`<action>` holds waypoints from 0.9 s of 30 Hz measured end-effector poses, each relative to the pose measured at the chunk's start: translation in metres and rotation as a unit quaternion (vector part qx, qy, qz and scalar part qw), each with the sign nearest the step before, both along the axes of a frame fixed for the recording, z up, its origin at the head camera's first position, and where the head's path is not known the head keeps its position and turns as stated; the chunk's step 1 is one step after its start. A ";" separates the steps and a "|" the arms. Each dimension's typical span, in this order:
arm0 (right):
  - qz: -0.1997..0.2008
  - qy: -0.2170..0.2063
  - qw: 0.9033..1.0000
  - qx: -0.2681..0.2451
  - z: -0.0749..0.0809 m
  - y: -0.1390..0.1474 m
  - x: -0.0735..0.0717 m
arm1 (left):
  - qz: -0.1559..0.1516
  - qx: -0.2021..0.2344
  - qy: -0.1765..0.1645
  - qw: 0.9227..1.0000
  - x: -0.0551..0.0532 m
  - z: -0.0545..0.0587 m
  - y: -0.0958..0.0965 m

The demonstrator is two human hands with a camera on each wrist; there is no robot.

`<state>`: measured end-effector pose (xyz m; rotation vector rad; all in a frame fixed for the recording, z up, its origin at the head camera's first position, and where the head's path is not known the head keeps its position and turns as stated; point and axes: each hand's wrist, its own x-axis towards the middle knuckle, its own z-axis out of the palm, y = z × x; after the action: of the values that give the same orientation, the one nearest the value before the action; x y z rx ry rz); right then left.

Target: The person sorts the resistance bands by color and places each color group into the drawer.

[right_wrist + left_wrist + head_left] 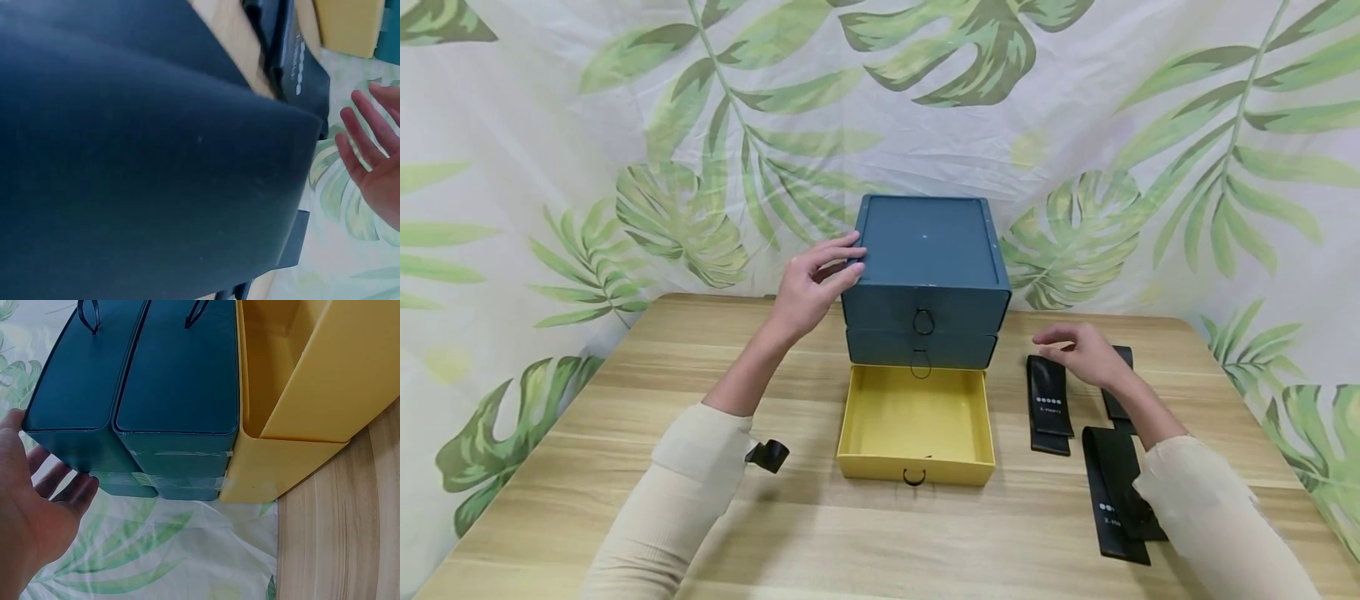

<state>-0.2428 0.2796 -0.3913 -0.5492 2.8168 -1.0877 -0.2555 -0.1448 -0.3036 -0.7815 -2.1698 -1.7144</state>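
Note:
A small drawer chest [925, 242] stands at the back of the table, two dark blue drawers over a yellow one. The yellow drawer [917, 469] is pulled out, and its visible floor is bare. My left hand [808, 287] touches the chest's upper left edge; in the left wrist view the thumb and fingers of that hand [44, 506] spread around the corner. My right hand [1086, 354], fingers loosely bent, hovers by the top end of a folded black pouch [1048, 396] with white dots. Nothing shows in this hand [375, 162] in the right wrist view.
More flat black pouches [1108, 508] lie under the right forearm, partly hidden by the sleeve. One black surface [156, 175] fills much of the right wrist view. A leaf-patterned cloth [925, 150] hangs behind the wooden table [895, 550]. Black loop pulls [914, 477] hang on the drawers.

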 end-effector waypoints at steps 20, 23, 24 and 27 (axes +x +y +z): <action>-0.017 -0.026 0.990 0.135 -0.006 -0.008 -0.010 | -0.002 -0.001 0.007 1.000 -0.001 0.000 -0.002; -0.019 -0.030 0.990 0.138 -0.005 -0.008 -0.008 | -0.005 0.000 0.006 1.000 -0.001 0.001 -0.002; -0.019 -0.031 0.990 0.137 -0.005 -0.008 -0.007 | -0.005 -0.001 0.005 1.000 -0.001 0.001 -0.002; -0.015 -0.028 0.991 0.133 -0.002 -0.007 -0.005 | -0.004 -0.003 0.005 1.000 -0.001 0.001 -0.002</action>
<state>-0.2477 0.2728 -0.3935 -0.4456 2.8621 -0.7022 -0.2567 -0.1463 -0.3030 -0.7992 -2.1686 -1.7037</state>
